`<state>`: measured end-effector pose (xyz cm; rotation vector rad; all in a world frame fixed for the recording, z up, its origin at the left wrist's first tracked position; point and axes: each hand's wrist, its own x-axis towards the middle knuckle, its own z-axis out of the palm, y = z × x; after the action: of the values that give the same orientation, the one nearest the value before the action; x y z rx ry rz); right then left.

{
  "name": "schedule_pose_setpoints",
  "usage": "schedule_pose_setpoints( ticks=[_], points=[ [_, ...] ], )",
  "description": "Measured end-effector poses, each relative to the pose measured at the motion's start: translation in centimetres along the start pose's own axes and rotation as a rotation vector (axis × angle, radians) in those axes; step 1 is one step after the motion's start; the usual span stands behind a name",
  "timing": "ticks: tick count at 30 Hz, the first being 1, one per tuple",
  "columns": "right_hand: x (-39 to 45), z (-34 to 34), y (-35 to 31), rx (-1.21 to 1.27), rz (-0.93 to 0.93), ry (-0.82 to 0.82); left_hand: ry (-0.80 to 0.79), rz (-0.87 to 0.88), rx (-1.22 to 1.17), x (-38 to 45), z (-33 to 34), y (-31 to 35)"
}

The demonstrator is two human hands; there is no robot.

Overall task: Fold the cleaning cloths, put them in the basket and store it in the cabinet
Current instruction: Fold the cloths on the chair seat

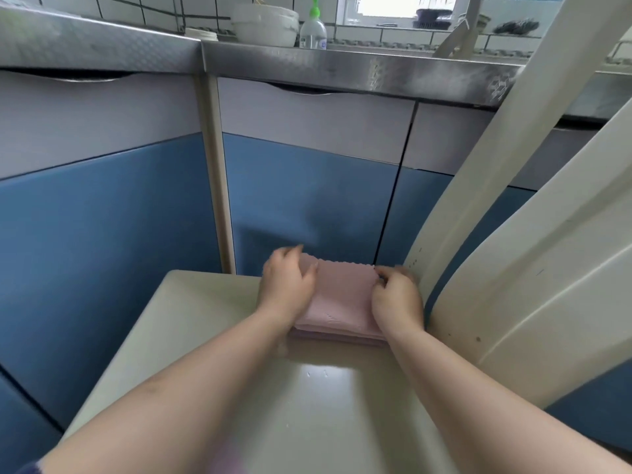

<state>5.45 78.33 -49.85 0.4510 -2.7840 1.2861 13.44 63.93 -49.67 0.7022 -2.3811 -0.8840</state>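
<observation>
Blue-and-white cabinet doors (307, 186) under steel counter (342, 68), bright window (393, 6) behind.

Two hands (287, 285) (one cloth stack (342, 295)).

Two bare forearms reach in from the bottom edge, uncovered from elbow to wrist. The left hand (285, 283) and right hand (396, 301) wear no gloves, rings or watch. A purplish sleeve edge (32, 468) shows at the bottom-left corner.
</observation>
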Motion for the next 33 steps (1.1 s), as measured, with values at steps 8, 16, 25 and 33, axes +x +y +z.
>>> schedule_pose_setpoints(
  ticks=[8,16,25,33],
  points=[
    [1.0,3.2,-0.5,-0.480,-0.446,-0.353,-0.439,0.297,0.438,0.6,3.4,-0.5],
    [0.5,3.3,0.6,-0.582,-0.172,-0.358,-0.500,0.050,0.447,1.2,3.1,-1.2],
    [-5.7,-0.1,-3.7,-0.489,-0.450,-0.262,-0.387,0.123,0.253,-5.4,-6.5,-1.6],
    [-18.5,-3.9,-5.5,-0.401,-0.358,-0.661,-0.524,0.048,0.275,-15.0,-13.8,-4.0]
  ],
)
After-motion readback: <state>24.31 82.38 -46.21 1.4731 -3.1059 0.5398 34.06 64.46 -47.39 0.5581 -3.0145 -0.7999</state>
